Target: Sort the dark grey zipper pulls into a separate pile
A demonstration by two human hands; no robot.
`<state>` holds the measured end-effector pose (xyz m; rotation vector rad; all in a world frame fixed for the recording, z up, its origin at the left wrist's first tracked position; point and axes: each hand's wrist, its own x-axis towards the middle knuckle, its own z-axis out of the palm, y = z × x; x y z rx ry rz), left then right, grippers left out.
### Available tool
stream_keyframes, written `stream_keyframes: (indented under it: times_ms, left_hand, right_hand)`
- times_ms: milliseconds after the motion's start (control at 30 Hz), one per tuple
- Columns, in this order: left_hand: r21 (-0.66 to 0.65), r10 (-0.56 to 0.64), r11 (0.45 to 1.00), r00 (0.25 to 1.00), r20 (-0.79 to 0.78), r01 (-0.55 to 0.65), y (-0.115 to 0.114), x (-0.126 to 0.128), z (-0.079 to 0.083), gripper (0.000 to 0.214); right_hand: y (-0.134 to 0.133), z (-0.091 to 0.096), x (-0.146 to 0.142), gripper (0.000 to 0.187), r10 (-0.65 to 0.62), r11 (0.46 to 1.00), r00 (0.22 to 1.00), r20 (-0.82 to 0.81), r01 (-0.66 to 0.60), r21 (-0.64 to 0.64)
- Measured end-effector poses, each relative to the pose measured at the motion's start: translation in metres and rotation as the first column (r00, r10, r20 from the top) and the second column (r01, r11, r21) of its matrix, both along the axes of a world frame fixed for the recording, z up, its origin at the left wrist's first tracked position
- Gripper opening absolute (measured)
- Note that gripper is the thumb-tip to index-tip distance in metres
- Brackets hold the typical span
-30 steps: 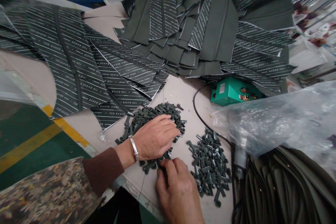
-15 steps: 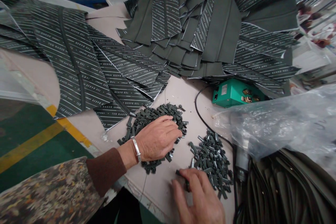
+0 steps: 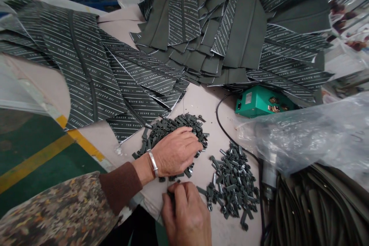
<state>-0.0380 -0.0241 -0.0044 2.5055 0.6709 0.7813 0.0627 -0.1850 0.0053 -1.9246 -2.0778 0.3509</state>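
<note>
My left hand (image 3: 177, 152) rests palm down on a heap of small dark grey zipper pulls (image 3: 173, 128), fingers curled into the pieces; what the fingers grip is hidden. A silver bracelet sits on that wrist above a brown sleeve. My right hand (image 3: 186, 215) is closed just below the left hand, pinching one dark zipper pull (image 3: 172, 196) between thumb and fingers. A second heap of the same pulls (image 3: 232, 184) lies to the right of both hands on the pale table (image 3: 201, 103).
Dark striped fabric panels (image 3: 86, 69) fan out at left and pile up at the back (image 3: 225, 27). A green box (image 3: 259, 102) with a black cable stands behind the heaps. Clear plastic (image 3: 311, 130) and coiled dark zipper tape (image 3: 319, 207) fill the right. The green floor lies left.
My right hand was at the right-hand heap half a second ago and has come back left under my left hand, pinching a piece. The left hand has stayed on its heap.
</note>
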Motion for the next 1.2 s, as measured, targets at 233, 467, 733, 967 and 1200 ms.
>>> stream_keyframes:
  times_ms: [233,467,733,967,1200]
  left_hand:
    - [-0.011,-0.008,1.0,1.0,-0.008,0.008,0.0,0.0,-0.001,0.019]
    - [-0.004,-0.004,1.0,1.0,0.01,0.004,0.0,0.0,0.001,0.017]
    - [-0.026,0.011,1.0,0.998,0.061,-0.009,-0.003,0.001,0.001,0.014]
    - [-0.018,0.012,1.0,1.0,0.006,-0.012,-0.008,-0.002,0.0,0.01]
    - [-0.012,0.024,1.0,0.999,0.028,-0.023,-0.013,-0.005,0.0,0.009]
  right_hand:
    - [0.0,0.003,0.028,0.017,0.069,0.995,0.997,0.022,-0.071,0.07]
    - [0.005,0.004,0.077,0.024,0.117,0.985,0.978,0.172,-0.136,0.101]
    - [0.027,0.018,0.117,0.013,-0.013,0.986,0.969,0.248,-0.03,0.167]
    - [0.09,0.021,0.09,0.033,-0.081,0.997,0.994,-0.07,0.081,-0.001]
    - [0.12,0.018,0.089,0.037,-0.104,0.985,0.992,-0.072,0.092,-0.148]
